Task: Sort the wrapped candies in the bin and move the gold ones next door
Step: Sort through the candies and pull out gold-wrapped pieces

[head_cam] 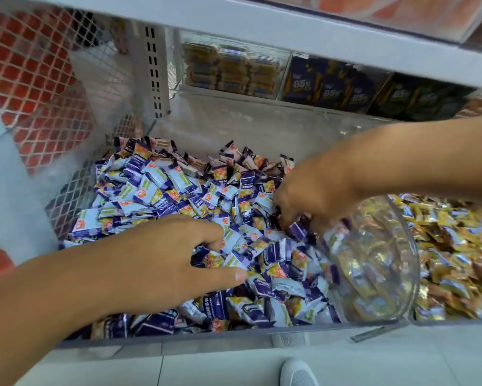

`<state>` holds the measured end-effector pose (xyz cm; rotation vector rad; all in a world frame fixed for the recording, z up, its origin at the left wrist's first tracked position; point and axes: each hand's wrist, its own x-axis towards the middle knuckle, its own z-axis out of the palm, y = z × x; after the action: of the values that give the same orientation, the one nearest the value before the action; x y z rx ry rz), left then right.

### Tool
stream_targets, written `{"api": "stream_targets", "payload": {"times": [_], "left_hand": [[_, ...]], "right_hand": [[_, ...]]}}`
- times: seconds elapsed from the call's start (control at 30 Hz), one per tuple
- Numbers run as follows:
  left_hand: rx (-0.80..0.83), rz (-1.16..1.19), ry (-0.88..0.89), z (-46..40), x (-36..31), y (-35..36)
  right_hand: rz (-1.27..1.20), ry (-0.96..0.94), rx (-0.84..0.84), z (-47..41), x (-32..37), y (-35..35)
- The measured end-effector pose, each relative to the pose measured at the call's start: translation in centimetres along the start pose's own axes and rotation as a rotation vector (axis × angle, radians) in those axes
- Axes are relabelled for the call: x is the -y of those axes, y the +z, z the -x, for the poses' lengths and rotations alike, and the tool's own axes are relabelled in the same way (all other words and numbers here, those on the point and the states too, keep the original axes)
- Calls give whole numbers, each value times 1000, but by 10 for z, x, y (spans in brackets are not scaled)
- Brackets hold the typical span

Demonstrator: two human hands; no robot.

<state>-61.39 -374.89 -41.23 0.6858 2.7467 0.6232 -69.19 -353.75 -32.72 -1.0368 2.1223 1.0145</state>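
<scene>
We find the gold candies (457, 246) heaped in the compartment on the right, behind a clear curved divider (379, 260), while the bin (178, 341) under our hands is filled with purple-and-white wrapped candies (161, 188). We cannot pick out a stray gold wrapper for certain in the purple heap; a few yellowish ones lie near the front edge, too blurred to name. Our right hand (315, 196) reaches down with its fingers curled into the pile just left of the divider; whether they pinch a candy we cannot tell, since the tips are buried. Our left hand (164, 260) lies spread over the near middle of the pile, fingers loosely bent and touching wrappers, gripping nothing we can see. The right hand is much the nearer to the gold compartment, which lies directly to its right across the divider. Above, boxed goods (331, 84) stand on a shelf.
</scene>
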Motion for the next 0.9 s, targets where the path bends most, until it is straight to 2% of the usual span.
{"api": "stream_targets", "payload": {"times": [0.1,0.2,0.27,0.3,0.33,0.4,0.47,0.53,0.6,0.73,0.83,0.9], "left_hand": [[62,79,2,-3,13,0],[-47,55,35,0,5,0],[-30,45,47,0,4,-2],[-11,40,47,-1,3,-3],[-31,32,61,0,3,-2],[-127,-1,81,4,0,1],[-182,-12,103,7,-3,4],[-164,6,98,8,-2,8],[-149,19,74,6,5,9],[-123,-25,103,5,10,15],[-174,0,105,5,11,13],[-150,2,102,4,13,13]], "right_hand": [[-11,100,-112,-1,-26,-2],[36,194,-289,-4,-38,-2],[16,147,-462,-5,-35,3],[-88,52,-521,-4,-28,5],[-206,-87,-511,-2,-17,7],[-333,-331,-322,2,9,10],[-250,-330,-79,3,21,15],[-96,-244,12,4,22,15],[-16,-203,27,1,21,10],[-21,-91,8,-4,-3,0],[-79,-20,-109,1,-24,-6],[-106,-4,-198,0,-31,-6]]}}
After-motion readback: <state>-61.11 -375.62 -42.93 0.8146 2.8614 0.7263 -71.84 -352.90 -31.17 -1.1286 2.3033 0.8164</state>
